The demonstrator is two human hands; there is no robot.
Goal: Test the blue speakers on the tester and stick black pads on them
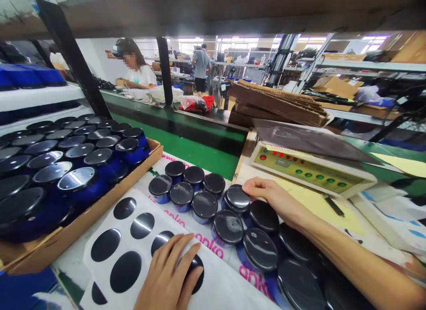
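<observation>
My left hand (169,274) rests palm down with fingers spread on a white backing sheet (219,285) of round black stickers (125,272), partly covering some of them. My right hand (268,194) has its thumb and fingertips closed at the rim of a black round sticker (237,196), which lies over the top of one blue container and looks slightly off-centre. Around it, in rows, stand several blue containers (204,206) with glossy black round tops. My right forearm hides part of the nearer ones.
A cardboard tray (156,155) full of similar blue containers stands at left. Behind my right hand is a control box (313,170) with lit buttons; a pen (333,205) lies on yellow paper. Stacked cardboard (279,103) sits beyond the green belt (196,146). Two people work farther back.
</observation>
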